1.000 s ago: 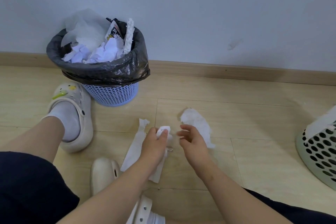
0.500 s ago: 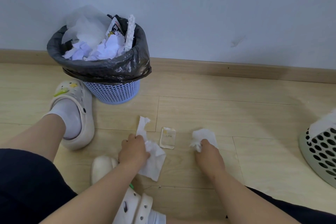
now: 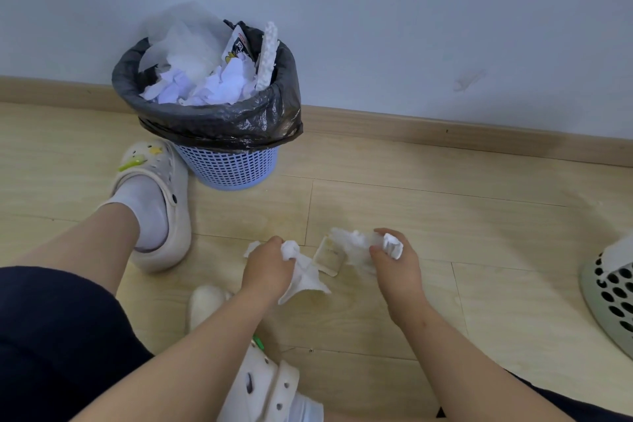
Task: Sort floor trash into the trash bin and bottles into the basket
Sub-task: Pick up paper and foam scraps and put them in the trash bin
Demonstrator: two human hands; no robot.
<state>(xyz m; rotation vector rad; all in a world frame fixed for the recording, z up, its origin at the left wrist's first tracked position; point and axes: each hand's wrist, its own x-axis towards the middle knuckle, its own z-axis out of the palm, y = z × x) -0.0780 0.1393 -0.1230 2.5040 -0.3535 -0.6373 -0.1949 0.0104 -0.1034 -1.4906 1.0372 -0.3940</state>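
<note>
Both hands are low over the floor [image 3: 445,216], well short of the trash bin [image 3: 239,168]. The left hand [image 3: 265,271] has its fingers curled round a crumpled tissue [image 3: 305,276], whose loose tail hangs below the fist. The right hand [image 3: 394,267] grips a second tissue [image 3: 352,243], which is too blurred to show how much of it is gathered in. A small flat packet [image 3: 330,257] lies on the floor between the two, touching the tissues, and neither hand holds it. The likeliest slip is that it gets left behind when both full hands go to the bin. The hanging tail could also snag or tear away from the fist. The bin itself is the larger worry. A heap of paper [image 3: 219,86] rises above the rim of its black liner [image 3: 239,120], so anything dropped on top may roll off onto the floor unless it is pressed down. The basket [image 3: 613,295] sits at the right edge, well apart, and no bottle is in view.
</note>
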